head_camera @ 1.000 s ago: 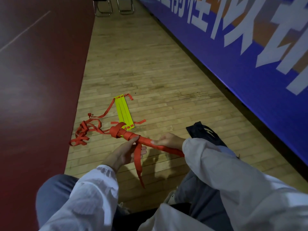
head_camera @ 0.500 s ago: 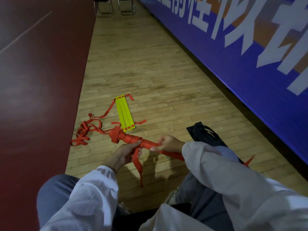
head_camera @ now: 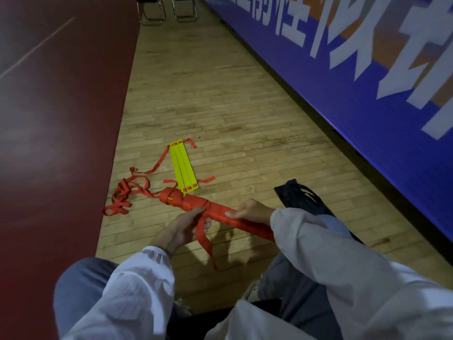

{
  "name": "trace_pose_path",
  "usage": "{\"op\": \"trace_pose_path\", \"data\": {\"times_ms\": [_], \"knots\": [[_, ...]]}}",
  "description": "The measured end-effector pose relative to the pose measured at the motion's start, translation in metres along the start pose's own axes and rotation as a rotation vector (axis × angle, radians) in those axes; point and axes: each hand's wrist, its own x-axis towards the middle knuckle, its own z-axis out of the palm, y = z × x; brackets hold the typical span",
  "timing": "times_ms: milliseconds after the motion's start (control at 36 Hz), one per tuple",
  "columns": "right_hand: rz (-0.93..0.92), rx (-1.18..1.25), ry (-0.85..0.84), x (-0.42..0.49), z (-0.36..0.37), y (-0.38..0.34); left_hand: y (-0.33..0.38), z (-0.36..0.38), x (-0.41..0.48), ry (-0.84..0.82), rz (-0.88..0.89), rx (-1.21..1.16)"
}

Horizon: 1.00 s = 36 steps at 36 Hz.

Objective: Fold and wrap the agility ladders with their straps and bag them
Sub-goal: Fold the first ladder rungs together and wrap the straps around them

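I hold a long ladder bundle point(head_camera: 196, 204) wound in red strap, above the wooden floor. My left hand point(head_camera: 186, 227) grips the loose red strap end point(head_camera: 204, 241) that hangs down from the bundle's middle. My right hand point(head_camera: 252, 212) grips the bundle further right, fingers curled over its top. Beyond the bundle, a second ladder of yellow rungs point(head_camera: 182, 168) lies flat on the floor, with a tangle of red straps point(head_camera: 122, 195) trailing to its left. A dark bag point(head_camera: 301, 200) lies on the floor behind my right forearm.
A dark red court surface point(head_camera: 61, 119) borders the wooden strip on the left. A blue banner wall point(head_camera: 343, 82) runs along the right. Two chairs point(head_camera: 166, 8) stand at the far end. My knees fill the lower part of the view.
My left hand has closed on the hanging strap and drawn it snug around the bundle's middle. The wrapped bundle has shifted slightly towards me. My right hand keeps its hold.
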Motion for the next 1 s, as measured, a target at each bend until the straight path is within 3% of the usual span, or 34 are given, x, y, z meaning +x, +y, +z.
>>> {"op": "trace_pose_path", "data": {"times_ms": [361,667,833,1000], "knots": [[-0.075,-0.168,0.205,0.002,0.009,-0.003,0.005,-0.006,-0.003,0.026,-0.09,0.051],[-0.125,-0.249,0.264,-0.01,0.012,-0.013,0.006,0.001,0.0,0.06,-0.085,0.062],[-0.159,-0.246,0.227,-0.01,0.01,-0.012,0.009,0.004,0.0,0.087,-0.071,0.014],[-0.122,-0.059,0.125,-0.007,0.0,-0.014,0.005,0.004,0.001,0.07,-0.032,0.011]]}}
